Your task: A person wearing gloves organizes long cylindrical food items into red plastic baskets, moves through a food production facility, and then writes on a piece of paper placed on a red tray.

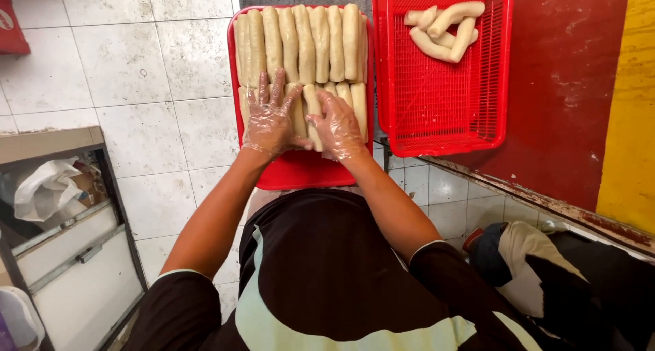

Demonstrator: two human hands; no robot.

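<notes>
Dough rolls (307, 44) beside red basket (437, 112).

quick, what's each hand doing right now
Left hand: open, gloved fingers spread flat on the dough rolls in the red tray.
Right hand: open, resting on the rolls, gripping nothing.

head view | looks steeply down over the person's chest | close to red tray (300, 173)

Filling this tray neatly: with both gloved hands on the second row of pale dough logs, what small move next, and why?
Probably nudge the short dough logs snug against the row above: left hand and right hand already rest on them, and bare red plastic tray remains below.
</notes>
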